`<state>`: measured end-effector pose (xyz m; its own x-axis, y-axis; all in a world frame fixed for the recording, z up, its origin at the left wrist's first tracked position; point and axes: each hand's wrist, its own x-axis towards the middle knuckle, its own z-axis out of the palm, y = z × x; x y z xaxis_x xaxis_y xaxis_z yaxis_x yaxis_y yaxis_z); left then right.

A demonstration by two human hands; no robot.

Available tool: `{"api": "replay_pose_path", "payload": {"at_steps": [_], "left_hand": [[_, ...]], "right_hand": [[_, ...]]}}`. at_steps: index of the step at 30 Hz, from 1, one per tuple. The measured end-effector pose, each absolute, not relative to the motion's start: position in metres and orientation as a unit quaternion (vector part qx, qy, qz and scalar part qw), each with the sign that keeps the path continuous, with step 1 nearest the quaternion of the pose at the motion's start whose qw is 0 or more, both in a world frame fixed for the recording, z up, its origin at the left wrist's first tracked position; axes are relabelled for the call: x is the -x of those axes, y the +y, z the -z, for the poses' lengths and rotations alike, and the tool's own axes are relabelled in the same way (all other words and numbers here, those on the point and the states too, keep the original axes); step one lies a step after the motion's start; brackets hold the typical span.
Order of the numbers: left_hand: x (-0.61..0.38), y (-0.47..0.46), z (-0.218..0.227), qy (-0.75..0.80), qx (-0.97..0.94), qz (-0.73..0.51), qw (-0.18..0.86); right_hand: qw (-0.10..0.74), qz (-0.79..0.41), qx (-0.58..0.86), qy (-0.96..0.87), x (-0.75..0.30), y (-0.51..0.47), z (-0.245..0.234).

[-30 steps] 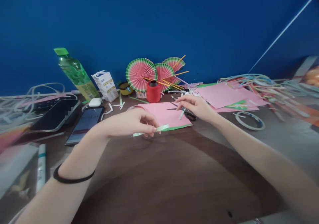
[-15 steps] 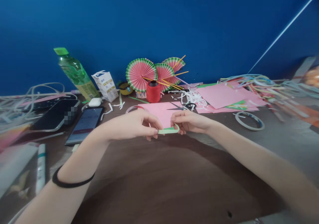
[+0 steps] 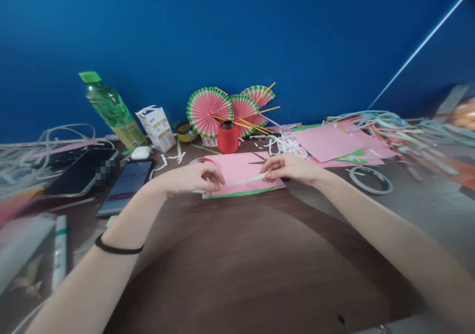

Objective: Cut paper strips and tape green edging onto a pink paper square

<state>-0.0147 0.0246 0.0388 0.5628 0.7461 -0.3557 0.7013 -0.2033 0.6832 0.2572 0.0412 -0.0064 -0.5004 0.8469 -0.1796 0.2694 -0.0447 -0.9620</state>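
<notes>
My right hand is closed in a pinch on a narrow pale paper strip. My left hand has its fingers bent together at the strip's other side, where a pale end shows past them. The strip stretches between both hands, just above a pink paper sheet with a green front edge. Scissors lie at that sheet's right side, partly hidden by my right hand. Behind my left hand is a roll of tape with a reddish rim.
Pink-and-green pleated paper fans stand behind a red thread spool. A green bottle, a carton and a phone are left. Pink sheets, shredded paper and a tape roll lie right.
My hands have moved apart, the left one leftward. The strip, bent in a curve before, now runs straighter between them, and more of the pink sheet with its green edge shows.
</notes>
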Motion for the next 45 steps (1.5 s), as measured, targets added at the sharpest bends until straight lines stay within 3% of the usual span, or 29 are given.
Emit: {"api": "replay_pose_path", "payload": {"at_steps": [8, 13, 21, 31, 45], "left_hand": [[0.019, 0.036, -0.021, 0.527, -0.792, 0.034, 0.306], [0.018, 0.036, -0.02, 0.531, -0.792, 0.033, 0.299], [0.012, 0.033, -0.017, 0.54, -0.794, 0.012, 0.278], [0.017, 0.035, -0.017, 0.523, -0.808, 0.036, 0.27], [0.018, 0.037, -0.012, 0.551, -0.796, 0.041, 0.248]], "right_hand": [[0.16, -0.469, 0.53, -0.689, -0.255, 0.039, 0.002], [0.129, -0.469, 0.509, -0.71, -0.259, 0.042, 0.005], [0.092, -0.366, 0.509, -0.773, -0.268, 0.051, 0.007], [0.043, -0.413, 0.477, -0.775, -0.279, 0.053, -0.002], [-0.007, -0.32, 0.482, -0.815, -0.283, 0.056, 0.003]]}}
